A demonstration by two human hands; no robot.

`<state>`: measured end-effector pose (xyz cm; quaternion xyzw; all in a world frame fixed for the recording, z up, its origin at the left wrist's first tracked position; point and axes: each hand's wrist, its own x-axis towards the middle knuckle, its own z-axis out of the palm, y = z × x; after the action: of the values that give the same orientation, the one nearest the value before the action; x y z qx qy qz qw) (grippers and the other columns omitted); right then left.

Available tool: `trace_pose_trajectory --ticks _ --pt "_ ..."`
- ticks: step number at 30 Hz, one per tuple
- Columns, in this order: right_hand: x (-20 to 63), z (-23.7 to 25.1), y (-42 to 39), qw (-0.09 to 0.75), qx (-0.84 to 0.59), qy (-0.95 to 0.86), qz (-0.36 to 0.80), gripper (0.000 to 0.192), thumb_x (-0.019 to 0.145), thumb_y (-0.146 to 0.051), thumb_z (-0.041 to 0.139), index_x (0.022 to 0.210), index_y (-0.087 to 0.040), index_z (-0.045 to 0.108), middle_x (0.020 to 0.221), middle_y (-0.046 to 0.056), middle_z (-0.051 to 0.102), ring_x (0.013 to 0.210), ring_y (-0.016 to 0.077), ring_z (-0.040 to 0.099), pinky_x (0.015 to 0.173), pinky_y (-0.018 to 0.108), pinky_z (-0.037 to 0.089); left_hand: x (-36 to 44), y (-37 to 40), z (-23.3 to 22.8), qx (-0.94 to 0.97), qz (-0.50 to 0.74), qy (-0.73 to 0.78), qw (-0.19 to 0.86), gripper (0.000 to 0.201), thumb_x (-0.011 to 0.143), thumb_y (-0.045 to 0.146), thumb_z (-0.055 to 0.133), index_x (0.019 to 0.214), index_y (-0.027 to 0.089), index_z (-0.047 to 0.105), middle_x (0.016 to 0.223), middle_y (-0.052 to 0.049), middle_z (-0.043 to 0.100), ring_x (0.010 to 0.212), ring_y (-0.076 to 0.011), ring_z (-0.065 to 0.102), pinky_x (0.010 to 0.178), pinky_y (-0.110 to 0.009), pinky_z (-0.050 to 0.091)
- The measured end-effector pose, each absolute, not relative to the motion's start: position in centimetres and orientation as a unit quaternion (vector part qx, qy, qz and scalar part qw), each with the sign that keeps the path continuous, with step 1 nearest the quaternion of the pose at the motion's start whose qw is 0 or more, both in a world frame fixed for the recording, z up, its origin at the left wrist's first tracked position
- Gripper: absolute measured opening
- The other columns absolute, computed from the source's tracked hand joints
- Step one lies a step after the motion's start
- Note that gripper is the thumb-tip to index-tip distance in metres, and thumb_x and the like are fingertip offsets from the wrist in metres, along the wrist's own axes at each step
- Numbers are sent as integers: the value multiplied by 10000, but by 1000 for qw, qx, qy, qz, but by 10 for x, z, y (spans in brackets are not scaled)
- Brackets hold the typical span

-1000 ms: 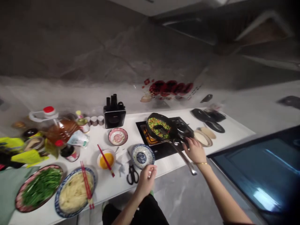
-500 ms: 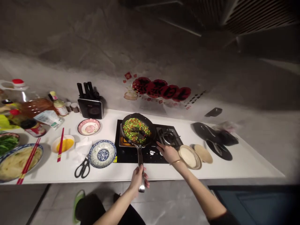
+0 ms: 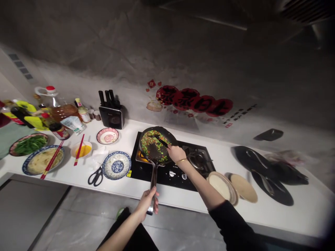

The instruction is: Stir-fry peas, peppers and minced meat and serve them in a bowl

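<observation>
A black frying pan (image 3: 153, 151) of chopped green and orange vegetables (image 3: 151, 141) sits on the left burner of a black gas stove (image 3: 180, 174). My left hand (image 3: 148, 200) grips the end of the pan's long metal handle, off the counter's front edge. My right hand (image 3: 176, 153) is over the pan's right rim, closed on a black spatula (image 3: 162, 142) whose blade lies in the vegetables.
Left of the stove lie a blue patterned bowl (image 3: 116, 165), scissors (image 3: 95, 176), a bowl of beaten egg with red chopsticks (image 3: 81, 150), a pink plate (image 3: 107, 135), a knife block (image 3: 112, 113), food plates and bottles. Right: two wooden lids (image 3: 230, 184) and black pans (image 3: 264, 170).
My right hand left the stove knobs and took the spatula in the pan. My left hand keeps the pan handle it took a second ago. The view shifted right.
</observation>
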<state>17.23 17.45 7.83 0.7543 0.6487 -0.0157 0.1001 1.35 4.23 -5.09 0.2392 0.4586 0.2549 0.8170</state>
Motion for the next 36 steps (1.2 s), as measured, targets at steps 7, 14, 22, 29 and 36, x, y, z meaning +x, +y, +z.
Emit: trace_pose_trajectory --ticks 7,14,22,29,36 --pt "211 127 129 133 703 696 -60 311 841 -317 451 1071 -272 656 1015 41 686 927 200 629 782 285 468 13 41 -52 218 260 443 830 537 601 695 559 740 195 422 468 92 423 286 -50 364 307 -186 235" --pt "192 107 139 134 724 677 -6 372 884 -348 382 1190 -256 573 944 72 700 840 201 651 725 290 478 14 42 -54 211 252 440 836 557 579 711 559 736 200 406 465 92 423 284 -54 361 299 -189 229" --pt "225 95 202 134 725 675 -24 360 886 -310 387 1164 -211 594 1068 81 662 969 186 606 819 269 438 14 41 -48 226 265 457 819 547 584 701 567 708 187 427 451 94 408 270 -42 342 293 -181 219" --pt "278 153 139 205 677 704 -57 330 831 -343 460 1095 -282 648 982 43 694 918 214 624 779 295 456 15 38 -51 220 267 461 817 511 613 673 573 705 187 441 442 93 411 264 -42 335 288 -179 221" --pt "258 109 154 134 697 704 -19 394 886 -347 357 1198 -236 572 1066 75 664 956 214 610 805 301 444 14 35 -52 232 282 463 807 466 654 636 564 699 184 458 437 94 400 271 -34 308 300 -175 219"
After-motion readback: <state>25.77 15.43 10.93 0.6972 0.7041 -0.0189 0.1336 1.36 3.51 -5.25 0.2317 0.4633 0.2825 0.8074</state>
